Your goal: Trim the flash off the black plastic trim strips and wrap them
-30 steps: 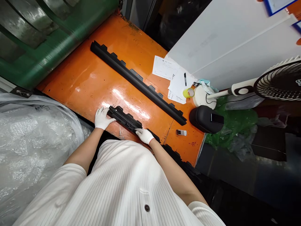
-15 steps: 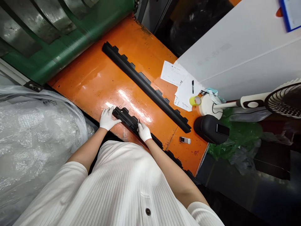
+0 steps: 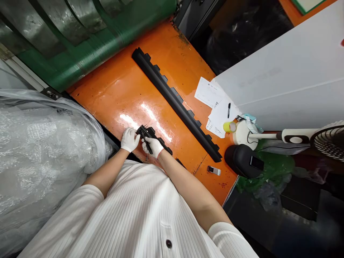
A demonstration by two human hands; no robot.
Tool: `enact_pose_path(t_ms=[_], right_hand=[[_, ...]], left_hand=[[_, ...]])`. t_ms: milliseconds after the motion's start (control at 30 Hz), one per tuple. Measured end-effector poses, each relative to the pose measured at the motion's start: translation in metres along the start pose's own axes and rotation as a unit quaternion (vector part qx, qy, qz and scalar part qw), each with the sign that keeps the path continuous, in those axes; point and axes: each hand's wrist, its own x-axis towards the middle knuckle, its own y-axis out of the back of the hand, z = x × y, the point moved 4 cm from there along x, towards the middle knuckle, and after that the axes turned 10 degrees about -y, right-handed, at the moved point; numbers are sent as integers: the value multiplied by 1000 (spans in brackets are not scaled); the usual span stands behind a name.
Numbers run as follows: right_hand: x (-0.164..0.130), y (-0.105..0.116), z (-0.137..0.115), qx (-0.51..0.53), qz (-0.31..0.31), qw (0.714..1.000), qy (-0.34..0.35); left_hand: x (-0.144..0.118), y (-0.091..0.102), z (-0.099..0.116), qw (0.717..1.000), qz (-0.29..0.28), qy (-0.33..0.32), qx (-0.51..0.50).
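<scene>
One head camera is looking steeply down from above the person's chest, so the white top (image 3: 129, 215) is filling the near bottom of the frame. It is facing forward over the orange surface (image 3: 113, 96), which is running slantwise from near right to far left. The hands are sitting close below the lens, near the middle. Bubble wrap (image 3: 40, 150) is lying at the left, a green machine (image 3: 88, 46) far left, a fan (image 3: 326, 141) at the right edge. No second view is sharing the scene.
</scene>
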Motion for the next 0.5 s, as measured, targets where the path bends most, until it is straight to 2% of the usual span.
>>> enact_pose_path(t_ms=[267,500], right_hand=[[7,-12,-3,23,1,999,-37],[15,-17,-7,12,4,1000,-28]], left_hand=[[1,1,-10,1000,-19,-8,-5],[3,2,-12,999,-24,-28,6]])
